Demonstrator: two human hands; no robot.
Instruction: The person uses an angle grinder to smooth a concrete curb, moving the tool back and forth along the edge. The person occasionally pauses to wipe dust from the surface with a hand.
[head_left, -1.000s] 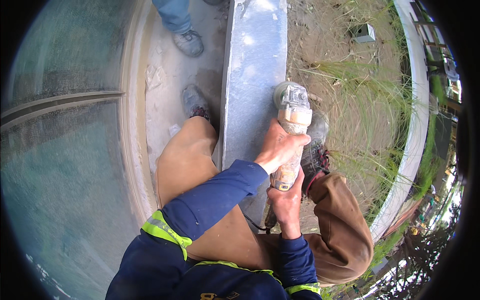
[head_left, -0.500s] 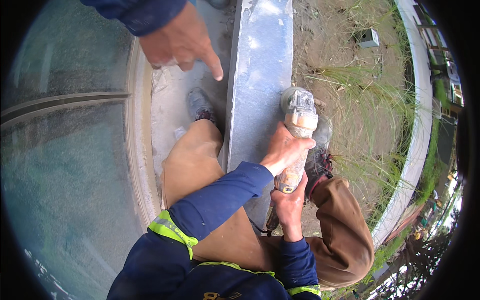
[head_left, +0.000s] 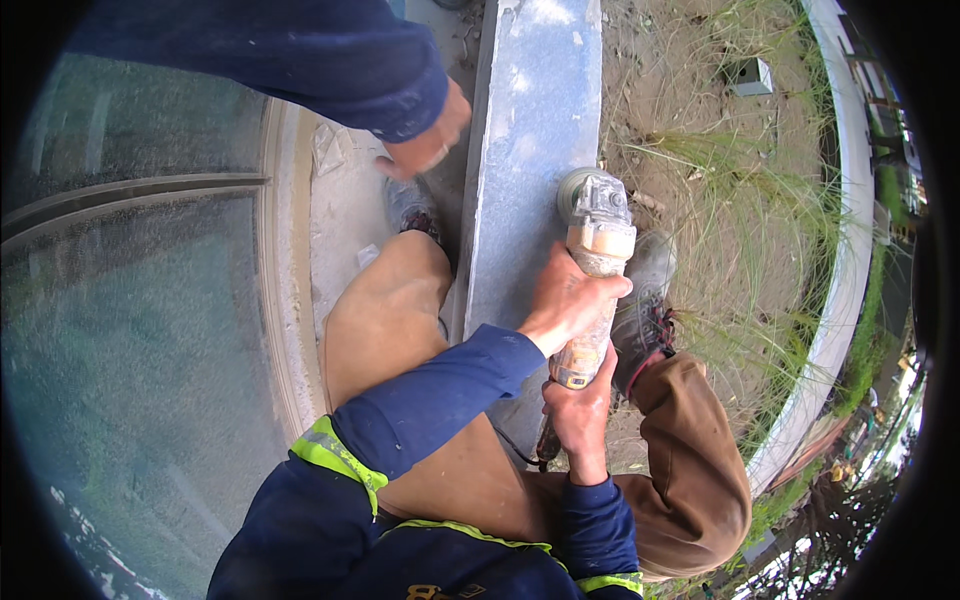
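A dust-covered angle grinder [head_left: 598, 240] lies along the right edge of a grey concrete ledge [head_left: 530, 110], its disc end pointing away from me. My left hand [head_left: 572, 303] wraps around its body just behind the head. Lower down, my right hand [head_left: 580, 410] grips the rear of the handle, where a dark cord comes out. The disc sits at the ledge's edge; whether it touches the concrete I cannot tell. Left of the ledge, another person's hand [head_left: 435, 140] in a dark blue sleeve reaches in from the upper left, fingers partly hidden.
My legs straddle the ledge, one shoe [head_left: 645, 310] on the soil at right. A large glass window [head_left: 140, 360] with a pale frame stands at left. Grass tufts [head_left: 770, 190] grow on the soil, bordered by a curved white kerb [head_left: 850, 240]. A small grey box [head_left: 750, 77] lies farther off.
The other person's pointing hand has swung right and turned, with more of its sleeve now in view. My hands and the grinder stay nearly in place; the view has shifted slightly.
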